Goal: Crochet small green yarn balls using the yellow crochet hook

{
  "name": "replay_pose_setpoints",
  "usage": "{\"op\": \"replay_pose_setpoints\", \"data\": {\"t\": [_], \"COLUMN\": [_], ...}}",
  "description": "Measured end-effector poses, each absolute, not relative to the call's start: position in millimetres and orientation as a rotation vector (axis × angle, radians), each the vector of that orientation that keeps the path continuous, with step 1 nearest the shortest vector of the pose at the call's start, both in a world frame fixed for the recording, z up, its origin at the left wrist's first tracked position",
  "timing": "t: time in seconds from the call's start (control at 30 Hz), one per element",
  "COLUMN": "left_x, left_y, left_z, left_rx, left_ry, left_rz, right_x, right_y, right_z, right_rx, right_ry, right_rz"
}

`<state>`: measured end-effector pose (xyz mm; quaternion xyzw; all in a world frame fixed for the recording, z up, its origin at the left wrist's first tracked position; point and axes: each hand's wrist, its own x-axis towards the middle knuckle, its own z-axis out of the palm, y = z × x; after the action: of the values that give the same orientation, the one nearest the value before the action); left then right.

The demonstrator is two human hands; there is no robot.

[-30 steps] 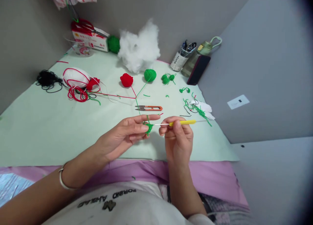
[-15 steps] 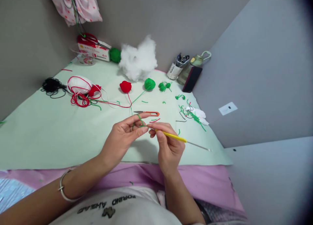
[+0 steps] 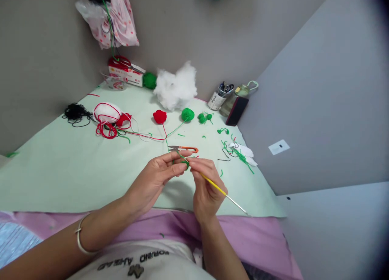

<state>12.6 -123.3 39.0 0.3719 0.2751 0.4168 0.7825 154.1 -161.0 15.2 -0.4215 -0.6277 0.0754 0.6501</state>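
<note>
Between the fingers of my left hand (image 3: pixel 164 170) is a small piece of green crochet work (image 3: pixel 185 165), partly hidden by the fingertips. Green yarn loops over the raised index finger and runs back to the green yarn ball (image 3: pixel 187 114). My right hand (image 3: pixel 208 187) is closed on a crochet hook (image 3: pixel 214 184) with a yellow grip and a metal shaft pointing down to the right. Its working tip meets the green piece at the left fingertips. Just beyond my hands lie orange thread snips (image 3: pixel 184 149).
A red yarn ball (image 3: pixel 159 116) and white stuffing (image 3: pixel 176 87) sit further back. At the left are black yarn (image 3: pixel 75 113) and a white skein (image 3: pixel 106 112). Yarn scraps (image 3: pixel 241 152) lie at the right, below a phone (image 3: pixel 237 111), bottle and pen cup (image 3: pixel 217 99). Walls enclose the table.
The crochet hook has turned to a steeper slant, and my right hand has rotated with it. More of the green piece shows at my left fingertips. The whole view has shifted slightly.
</note>
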Motion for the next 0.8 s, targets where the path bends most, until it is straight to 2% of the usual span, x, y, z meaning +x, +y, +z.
{"op": "replay_pose_setpoints", "data": {"t": [0.23, 0.37, 0.53, 0.8], "left_x": [7.2, 4.0, 5.7, 10.5], "left_y": [-116.8, -113.3, -117.7, -118.4], "left_z": [40.9, 40.8, 42.2, 38.4], "left_rx": [0.742, 0.694, 0.846, 0.874], "left_ry": [0.557, 0.518, 0.643, 0.62], "left_rz": [0.816, 0.786, 0.98, 0.897], "right_x": [157.5, 160.8, 159.4, 161.4], "right_y": [-164.8, -163.8, -157.5, -159.4], "right_z": [19.8, 23.2, 26.0, 17.7], "right_rx": [-0.986, -0.922, -0.899, -0.914], "right_ry": [-1.326, -1.089, -0.965, -1.076], "right_rz": [0.272, 0.529, 0.808, 0.713]}}
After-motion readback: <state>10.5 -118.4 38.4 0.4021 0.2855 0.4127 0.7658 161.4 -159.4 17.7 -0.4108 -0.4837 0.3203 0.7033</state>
